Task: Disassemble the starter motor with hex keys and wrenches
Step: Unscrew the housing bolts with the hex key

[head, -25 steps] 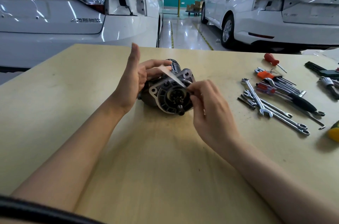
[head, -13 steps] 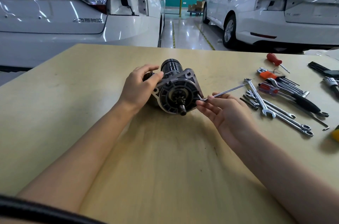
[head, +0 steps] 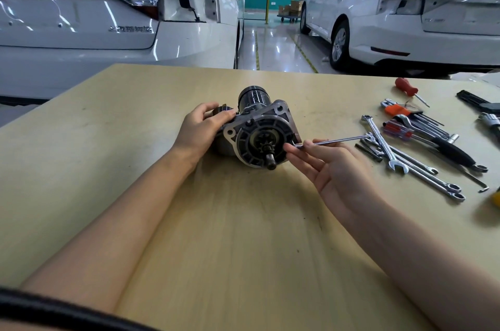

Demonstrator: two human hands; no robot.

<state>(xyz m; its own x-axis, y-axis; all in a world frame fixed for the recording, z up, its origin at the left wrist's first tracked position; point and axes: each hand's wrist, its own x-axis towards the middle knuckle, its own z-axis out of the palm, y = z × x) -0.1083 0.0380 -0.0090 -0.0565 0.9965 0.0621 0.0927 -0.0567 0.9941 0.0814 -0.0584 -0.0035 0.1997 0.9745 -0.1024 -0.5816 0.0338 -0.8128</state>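
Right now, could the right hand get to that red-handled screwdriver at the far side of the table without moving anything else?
Probably yes. The red-handled screwdriver lies alone beyond the tool pile, with bare table between. But the right hand pinches a hex key at the starter motor, so that must go down first.

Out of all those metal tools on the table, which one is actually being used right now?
The thin L-shaped hex key: the right hand holds it with its bent end at the starter motor face. The wrenches and screwdrivers lie untouched at the right.
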